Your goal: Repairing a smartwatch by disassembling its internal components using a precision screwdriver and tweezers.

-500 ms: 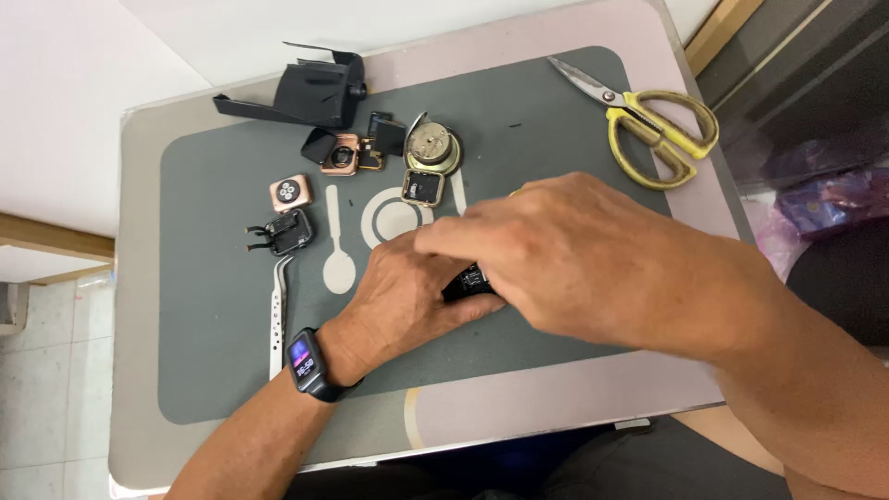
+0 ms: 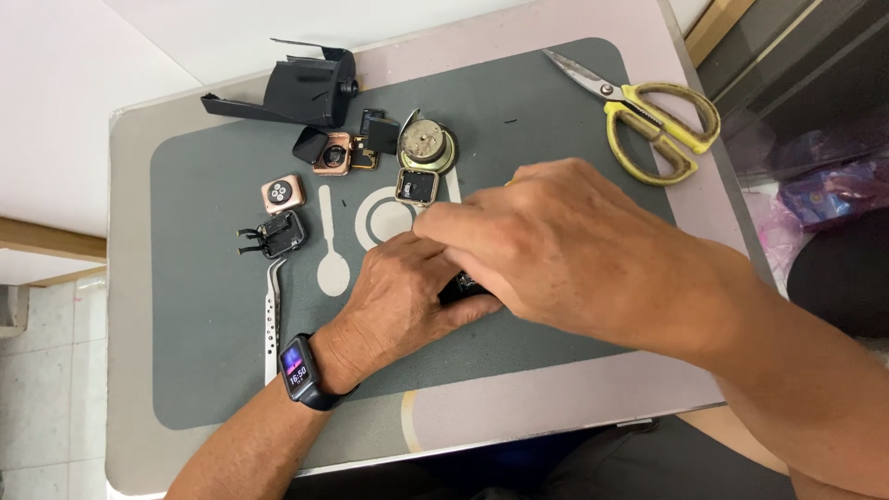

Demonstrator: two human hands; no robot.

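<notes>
While pinning the small black rectangular part (image 2: 461, 287) near the grey mat's (image 2: 204, 306) front edge, holding it closed in left hand (image 2: 398, 301), keeping right hand (image 2: 565, 245) pinching steadily, pressing gently.

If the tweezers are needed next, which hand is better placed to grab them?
Probably the left hand. The tweezers lie just beside its wrist, on the grey mat. The right hand reaches across from the other side, over the small black part both hands hold.

wrist watch screen (image 2: 295, 362): sitting near left on the left wrist, a small rounded rectangle, glowing purple and blue on black
loose dark screen (image 2: 308, 145): lying far left of centre, black, tilted against a rose-gold case
</notes>
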